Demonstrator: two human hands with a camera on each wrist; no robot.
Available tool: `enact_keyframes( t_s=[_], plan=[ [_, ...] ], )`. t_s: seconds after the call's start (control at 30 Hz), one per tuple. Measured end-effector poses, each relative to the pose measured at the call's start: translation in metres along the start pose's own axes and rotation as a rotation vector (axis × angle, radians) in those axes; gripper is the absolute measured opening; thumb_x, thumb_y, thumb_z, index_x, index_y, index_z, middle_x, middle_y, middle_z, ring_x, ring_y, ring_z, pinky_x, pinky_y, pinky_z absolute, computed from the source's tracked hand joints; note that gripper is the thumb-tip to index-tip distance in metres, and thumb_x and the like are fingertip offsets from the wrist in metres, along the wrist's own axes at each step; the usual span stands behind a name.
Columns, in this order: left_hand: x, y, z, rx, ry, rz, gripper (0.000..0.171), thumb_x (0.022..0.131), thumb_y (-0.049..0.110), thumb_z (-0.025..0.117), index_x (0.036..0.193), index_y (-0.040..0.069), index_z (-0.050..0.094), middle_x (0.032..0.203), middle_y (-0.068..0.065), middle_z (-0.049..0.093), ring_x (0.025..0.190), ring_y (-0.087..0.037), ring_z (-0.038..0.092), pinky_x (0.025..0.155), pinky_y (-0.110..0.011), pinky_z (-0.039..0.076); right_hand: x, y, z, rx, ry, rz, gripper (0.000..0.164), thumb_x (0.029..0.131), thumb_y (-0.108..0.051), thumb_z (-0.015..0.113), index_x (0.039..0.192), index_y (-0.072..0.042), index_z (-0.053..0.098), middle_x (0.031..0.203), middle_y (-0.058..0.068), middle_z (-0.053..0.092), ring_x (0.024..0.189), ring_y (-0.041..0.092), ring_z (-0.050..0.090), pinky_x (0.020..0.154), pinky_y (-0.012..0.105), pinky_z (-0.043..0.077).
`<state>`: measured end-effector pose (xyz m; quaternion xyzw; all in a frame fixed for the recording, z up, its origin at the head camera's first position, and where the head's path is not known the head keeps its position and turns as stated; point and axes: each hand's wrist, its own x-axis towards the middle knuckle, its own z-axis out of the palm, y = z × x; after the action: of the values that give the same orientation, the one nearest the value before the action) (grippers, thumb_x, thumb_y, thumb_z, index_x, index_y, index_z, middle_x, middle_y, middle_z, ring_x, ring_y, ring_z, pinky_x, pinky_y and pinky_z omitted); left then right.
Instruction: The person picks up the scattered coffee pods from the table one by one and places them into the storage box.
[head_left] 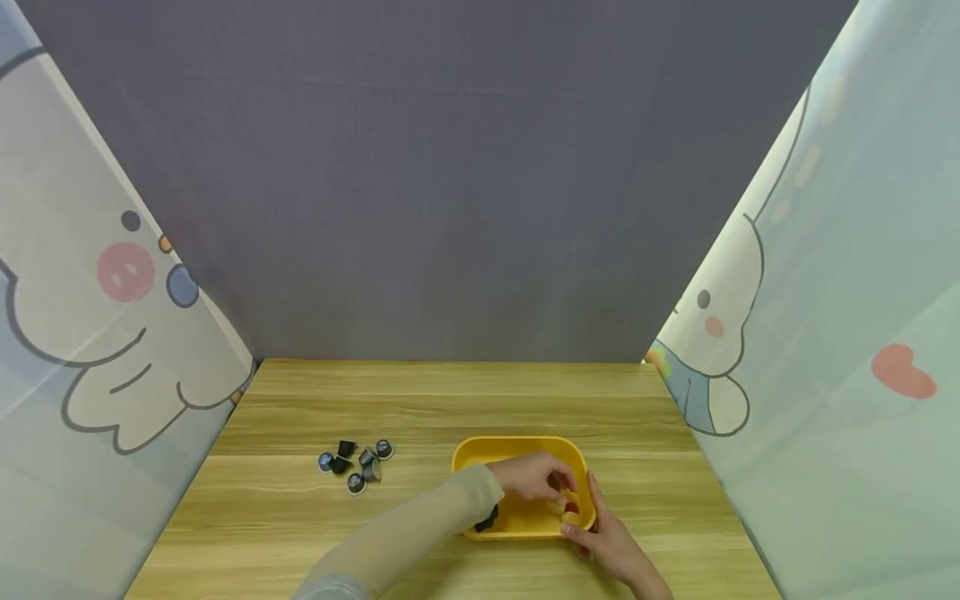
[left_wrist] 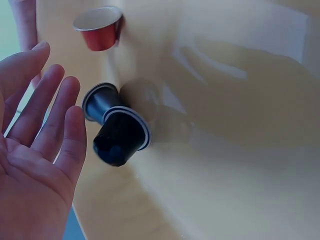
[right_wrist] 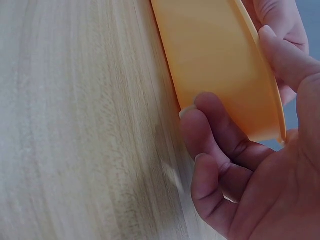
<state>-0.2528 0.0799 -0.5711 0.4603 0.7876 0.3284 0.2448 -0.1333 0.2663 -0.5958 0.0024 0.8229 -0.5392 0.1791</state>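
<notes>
My left hand (head_left: 534, 475) reaches into a yellow plastic bin (head_left: 517, 438), its arm in a pale sleeve crossing the near left rim. Its fingers are loosely extended with nothing held in the left wrist view. Just beyond the fingertips lies a red coffee capsule (left_wrist: 100, 37) with a pale lid. Two dark capsules, one black (left_wrist: 120, 137) and one grey-black (left_wrist: 100, 100), lie together in the bin, partly hidden by the sleeve in the head view. At the bin's right near corner, my right hand (right_wrist: 250, 165) grips the wall, thumb at the rim and fingers curled against the outside.
Several black and grey coffee capsules (head_left: 356, 482) lie loosely grouped on the wooden table (head_left: 420, 400), left of the bin. A dark grey curtain (head_left: 450, 208) stands behind the table, and cartoon-printed curtains (head_left: 847, 292) flank both sides.
</notes>
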Motion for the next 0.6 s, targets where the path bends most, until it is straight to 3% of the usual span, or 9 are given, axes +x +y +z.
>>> enact_keyframes(
  t_s=[0.4, 0.6],
  plan=[
    [-0.008, 0.007, -0.018, -0.053, 0.081, 0.016, 0.024, 0.090, 0.009, 0.074, 0.114, 0.010, 0.071, 0.109, 0.005, 0.069, 0.101, -0.002, 0.061, 0.085, -0.017, 0.049, 0.000, -0.002, 0.000, -0.016, 0.006, 0.011, 0.103, 0.097, -0.033, 0.066, 0.159, -0.016, -0.014, 0.081, 0.008, 0.063, 0.065, 0.021, 0.056, 0.056, 0.027, 0.044],
    [-0.017, 0.009, -0.029, -0.126, 0.122, 0.029, 0.024, 0.092, 0.009, 0.072, 0.116, 0.006, 0.070, 0.113, -0.003, 0.069, 0.103, -0.004, 0.062, 0.084, -0.018, 0.049, 0.001, -0.002, 0.000, -0.018, 0.012, 0.025, 0.103, 0.097, -0.035, 0.067, 0.159, -0.017, -0.014, 0.072, 0.008, 0.062, 0.065, 0.021, 0.056, 0.056, 0.027, 0.044]
  ],
)
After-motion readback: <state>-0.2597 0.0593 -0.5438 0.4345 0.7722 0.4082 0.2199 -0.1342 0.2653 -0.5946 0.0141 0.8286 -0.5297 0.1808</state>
